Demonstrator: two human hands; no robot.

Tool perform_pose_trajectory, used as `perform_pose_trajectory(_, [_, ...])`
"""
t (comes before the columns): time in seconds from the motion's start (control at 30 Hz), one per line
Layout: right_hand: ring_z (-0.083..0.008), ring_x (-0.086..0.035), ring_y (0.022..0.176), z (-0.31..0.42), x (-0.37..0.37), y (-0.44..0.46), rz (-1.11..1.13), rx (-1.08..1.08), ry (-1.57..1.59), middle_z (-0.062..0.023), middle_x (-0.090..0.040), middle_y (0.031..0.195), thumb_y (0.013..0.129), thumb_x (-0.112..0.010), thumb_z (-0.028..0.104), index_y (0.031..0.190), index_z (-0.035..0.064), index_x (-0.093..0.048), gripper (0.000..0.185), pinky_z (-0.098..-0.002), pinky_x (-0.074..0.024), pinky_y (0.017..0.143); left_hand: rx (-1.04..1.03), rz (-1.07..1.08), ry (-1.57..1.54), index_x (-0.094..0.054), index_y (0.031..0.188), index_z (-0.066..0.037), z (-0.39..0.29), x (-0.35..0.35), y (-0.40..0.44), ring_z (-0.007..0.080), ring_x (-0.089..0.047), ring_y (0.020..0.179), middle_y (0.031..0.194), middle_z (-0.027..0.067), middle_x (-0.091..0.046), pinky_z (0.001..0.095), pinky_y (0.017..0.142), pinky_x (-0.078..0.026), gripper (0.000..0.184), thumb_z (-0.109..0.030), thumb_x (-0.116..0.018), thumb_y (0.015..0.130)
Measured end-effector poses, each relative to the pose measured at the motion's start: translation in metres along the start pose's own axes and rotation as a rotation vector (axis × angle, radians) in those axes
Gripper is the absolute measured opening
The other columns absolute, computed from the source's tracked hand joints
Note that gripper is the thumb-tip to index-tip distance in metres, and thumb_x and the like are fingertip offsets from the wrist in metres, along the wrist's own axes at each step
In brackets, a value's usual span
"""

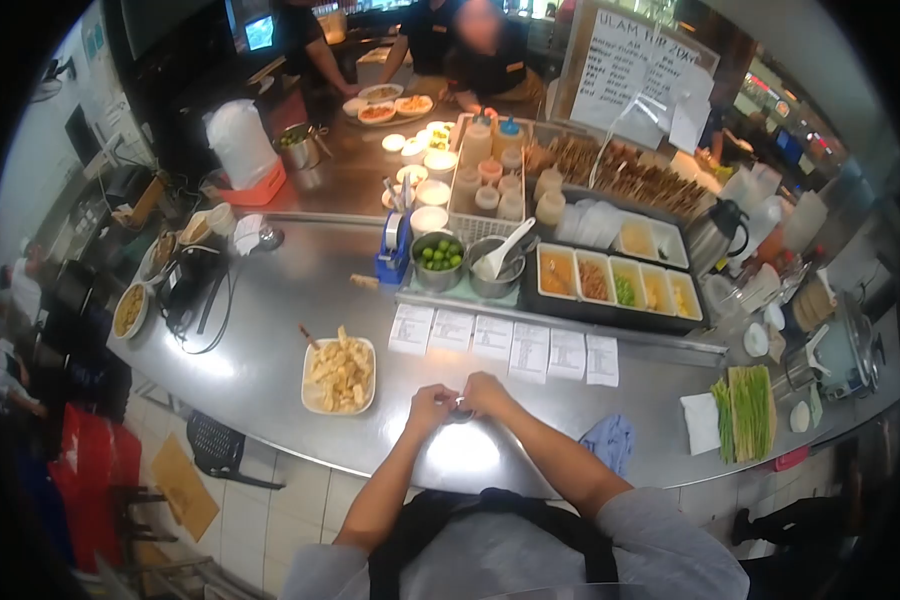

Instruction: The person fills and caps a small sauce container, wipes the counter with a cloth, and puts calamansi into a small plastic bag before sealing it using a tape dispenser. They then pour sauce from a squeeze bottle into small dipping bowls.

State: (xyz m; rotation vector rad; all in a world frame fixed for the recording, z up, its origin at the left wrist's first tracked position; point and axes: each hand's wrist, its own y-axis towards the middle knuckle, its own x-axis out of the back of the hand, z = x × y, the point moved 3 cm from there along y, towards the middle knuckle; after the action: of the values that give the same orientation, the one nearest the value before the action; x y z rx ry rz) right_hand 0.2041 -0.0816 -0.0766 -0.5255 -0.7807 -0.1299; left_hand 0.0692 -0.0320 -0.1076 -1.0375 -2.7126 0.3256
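Both of my hands meet over the steel counter (260,330), just below a row of paper slips (492,338). My left hand (433,408) has its fingers closed, and my right hand (484,395) is closed right beside it. Between the fingertips is something small, too small to make out. To the left of my hands stands a white square dish (368,402) of pale yellow food pieces, with a brown stick-like handle at its upper left. A crumpled blue cloth (608,443) lies to the right, near my right forearm.
Beyond the slips are a pot of green limes (438,262), a pot with a white ladle (497,268) and a black tray of toppings (615,312). Green stalks (748,414) lie at right. Several people stand across the counter.
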Motion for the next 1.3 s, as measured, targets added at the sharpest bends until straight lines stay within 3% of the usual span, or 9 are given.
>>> perform_pose_trajectory(0.07, [-0.0208, -0.065, 0.054, 0.0, -0.001, 0.004, 0.057, -0.028, -0.061, -0.0148, -0.064, 0.064, 0.06, -0.075, 0.013, 0.069, -0.0027, -0.063, 0.022, -0.0295, -0.0529, 0.051, 0.111, -0.071, 0.0, -0.066, 0.085, -0.001, -0.002, -0.001, -0.005, 0.0204, -0.065, 0.07, 0.08, 0.013, -0.067, 0.0308, 0.066, -0.051, 0.017, -0.009, -0.067, 0.07])
perform_pose_trajectory(0.23, [-0.02, -0.065, 0.055, 0.004, 0.003, 0.008, 0.121, 0.059, -0.227, -0.014, -0.063, 0.063, 0.06, -0.076, 0.015, 0.069, -0.0018, -0.062, 0.023, -0.0295, -0.053, 0.051, 0.018, -0.16, 0.097, -0.067, 0.083, -0.003, -0.007, -0.003, -0.01, 0.0217, -0.065, 0.07, 0.077, 0.0125, -0.067, 0.0306, 0.065, -0.05, 0.014, -0.008, -0.065, 0.07])
perform_pose_trajectory(0.4, [-0.019, -0.064, 0.059, 0.0, 0.005, -0.004, 0.084, -0.058, 0.145, -0.0127, -0.062, 0.065, 0.062, -0.075, 0.009, 0.071, -0.0013, -0.058, 0.022, -0.0298, -0.0531, 0.048, 0.005, -0.202, 0.077, -0.067, 0.084, -0.005, -0.012, -0.006, -0.019, 0.024, -0.064, 0.072, 0.077, 0.012, -0.067, 0.0321, 0.066, -0.049, 0.014, -0.008, -0.063, 0.071])
perform_pose_trajectory(0.5, [-0.019, -0.064, 0.058, 0.01, 0.011, -0.011, 0.085, -0.123, 0.151, -0.0127, -0.061, 0.065, 0.064, -0.074, 0.006, 0.07, -0.0014, -0.057, 0.02, -0.0291, -0.0534, 0.048, -0.049, -0.22, 0.192, -0.067, 0.085, -0.006, -0.011, -0.005, -0.016, 0.0254, -0.064, 0.073, 0.078, 0.0117, -0.067, 0.0336, 0.068, -0.049, 0.014, -0.008, -0.062, 0.072])
perform_pose_trajectory(0.6, [-0.0185, -0.063, 0.057, 0.004, 0.008, -0.007, 0.108, -0.086, 0.188, -0.0124, -0.061, 0.064, 0.065, -0.074, 0.005, 0.069, -0.0017, -0.056, 0.019, -0.0289, -0.0535, 0.048, -0.014, -0.221, 0.233, -0.067, 0.086, -0.003, -0.018, -0.005, -0.017, 0.0206, -0.064, 0.07, 0.075, 0.0124, -0.066, 0.0303, 0.064, -0.05, 0.017, -0.002, -0.065, 0.07])
perform_pose_trajectory(0.83, [-0.0176, -0.063, 0.055, -0.002, 0.004, -0.001, 0.124, -0.044, 0.163, -0.0116, -0.06, 0.063, 0.066, -0.075, 0.007, 0.069, -0.0019, -0.056, 0.021, -0.0286, -0.053, 0.047, -0.019, -0.222, 0.238, -0.067, 0.085, -0.004, -0.016, -0.005, -0.015, 0.0197, -0.063, 0.069, 0.075, 0.0116, -0.066, 0.0299, 0.063, -0.05, 0.015, -0.002, -0.064, 0.071])
perform_pose_trajectory(0.9, [-0.0171, -0.062, 0.054, -0.002, 0.005, 0.0, 0.161, -0.09, 0.287, -0.0113, -0.06, 0.063, 0.067, -0.074, 0.008, 0.068, -0.002, -0.055, 0.021, -0.0285, -0.0514, 0.045, 0.022, -0.195, 0.179, -0.067, 0.082, -0.008, -0.017, -0.005, -0.014, 0.0257, -0.064, 0.076, 0.078, 0.0109, -0.066, 0.0342, 0.07, -0.049, 0.012, -0.009, -0.061, 0.072])
perform_pose_trajectory(1.0, [-0.0167, -0.061, 0.052, 0.0, 0.009, 0.0, 0.058, -0.029, 0.336, -0.0109, -0.059, 0.063, 0.067, -0.073, 0.006, 0.067, -0.002, -0.054, 0.021, -0.0285, -0.0495, 0.042, -0.017, -0.28, 0.312, -0.067, 0.081, -0.008, -0.028, -0.005, -0.01, 0.0265, -0.064, 0.075, 0.078, 0.0106, -0.066, 0.0346, 0.07, -0.049, 0.011, -0.011, -0.062, 0.071])
perform_pose_trajectory(1.3, [-0.017, -0.06, 0.048, 0.0, 0.012, 0.001, 0.066, -0.047, 0.438, -0.0117, -0.058, 0.058, 0.065, -0.072, 0.005, 0.067, -0.0026, -0.054, 0.019, -0.0283, -0.0483, 0.042, 0.03, -0.204, 0.363, -0.066, 0.08, -0.009, -0.03, -0.003, 0.0, 0.0262, -0.064, 0.076, 0.081, 0.0108, -0.067, 0.0347, 0.07, -0.05, 0.009, -0.011, -0.062, 0.072])
